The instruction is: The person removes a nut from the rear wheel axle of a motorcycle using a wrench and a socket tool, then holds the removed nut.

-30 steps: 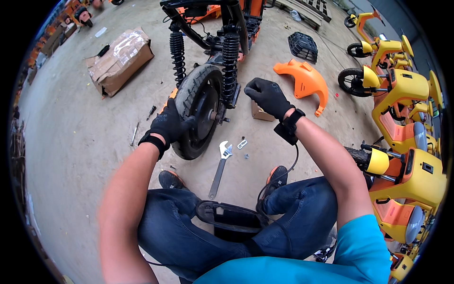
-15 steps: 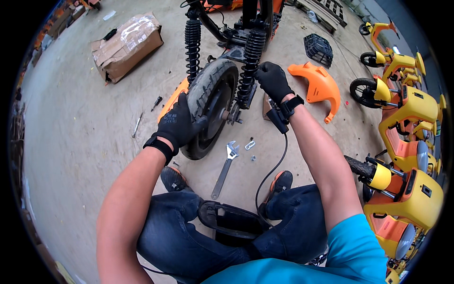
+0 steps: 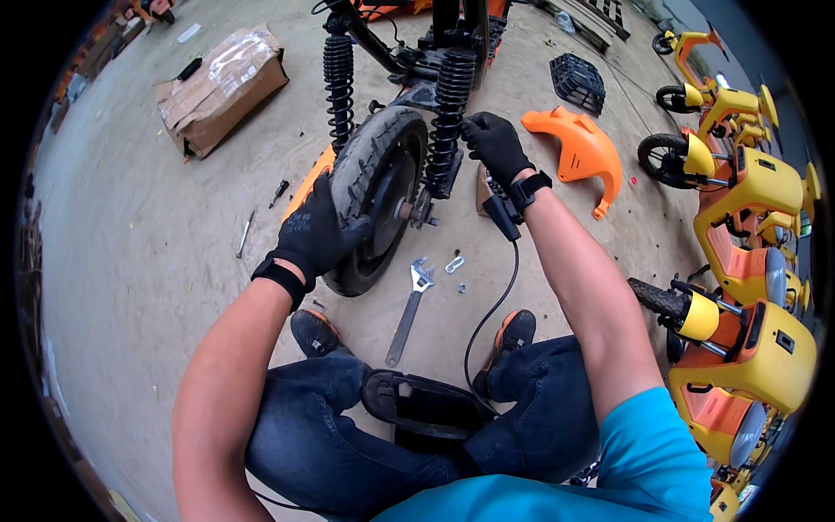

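Note:
A scooter wheel with a thick black tyre stands upright between two coil-spring shock absorbers. My left hand, in a black glove, grips the tyre's near left side, its thumb lying over toward the rim. Beside the right shock absorber, my gloved right hand is closed with curled fingers. Its fingertips come close to the spring; what they hold, if anything, is hidden. From the wheel's centre sticks out an axle end, next to a dark bracket under the shock absorber.
An adjustable wrench, a small metal plate and a nut lie on the floor before me. An orange fender and black basket lie right. A cardboard box sits left; yellow scooters line the right.
The view has shifted slightly, so the wheel and floor items appear a little further left. Both hands keep nearly the same places, left on the tyre and right beside the shock absorber.

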Motion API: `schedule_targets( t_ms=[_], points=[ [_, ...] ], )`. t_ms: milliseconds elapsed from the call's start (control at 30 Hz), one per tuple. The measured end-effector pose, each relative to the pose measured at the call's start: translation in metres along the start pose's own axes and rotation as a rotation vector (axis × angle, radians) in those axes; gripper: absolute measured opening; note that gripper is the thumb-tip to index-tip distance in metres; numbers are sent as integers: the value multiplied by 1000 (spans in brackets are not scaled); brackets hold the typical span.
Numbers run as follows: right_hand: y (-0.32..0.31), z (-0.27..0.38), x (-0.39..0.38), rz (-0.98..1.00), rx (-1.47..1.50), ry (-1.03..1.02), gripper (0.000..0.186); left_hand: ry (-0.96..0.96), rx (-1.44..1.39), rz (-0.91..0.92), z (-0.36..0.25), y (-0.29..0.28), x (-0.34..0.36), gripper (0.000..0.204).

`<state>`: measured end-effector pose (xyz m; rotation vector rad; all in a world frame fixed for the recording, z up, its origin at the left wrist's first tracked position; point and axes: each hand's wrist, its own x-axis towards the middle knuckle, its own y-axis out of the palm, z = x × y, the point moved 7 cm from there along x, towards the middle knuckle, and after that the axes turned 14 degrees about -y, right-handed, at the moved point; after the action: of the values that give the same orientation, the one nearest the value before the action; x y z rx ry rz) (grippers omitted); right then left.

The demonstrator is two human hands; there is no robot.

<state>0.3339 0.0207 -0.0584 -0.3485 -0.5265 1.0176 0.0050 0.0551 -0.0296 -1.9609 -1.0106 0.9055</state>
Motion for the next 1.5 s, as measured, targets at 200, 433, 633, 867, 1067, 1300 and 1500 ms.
schedule_targets(
  t_ms=[200,433,633,867,1067,1300,1500],
  points=[
    [7,24,-5,63,347,24,22,1,1,-6,1,0,1,76],
    [2,56,-7,268,203,-574,21,19,-20,-8,0,0,1,76],
    [12,53,-6,218,754,92,30,20,-29,-6,4,1,2,76],
    [15,59,-8,240,744,33,44,23,-25,-14,-1,2,2,75],
    [21,66,-7,244,683,-25,45,5,-3,0,4,2,2,78],
    [21,65,-4,247,529,-90,45,14,30,-16,6,4,4,80],
    [20,55,-3,222,430,-125,45,-43,17,71,-2,0,2,99]
  ],
)
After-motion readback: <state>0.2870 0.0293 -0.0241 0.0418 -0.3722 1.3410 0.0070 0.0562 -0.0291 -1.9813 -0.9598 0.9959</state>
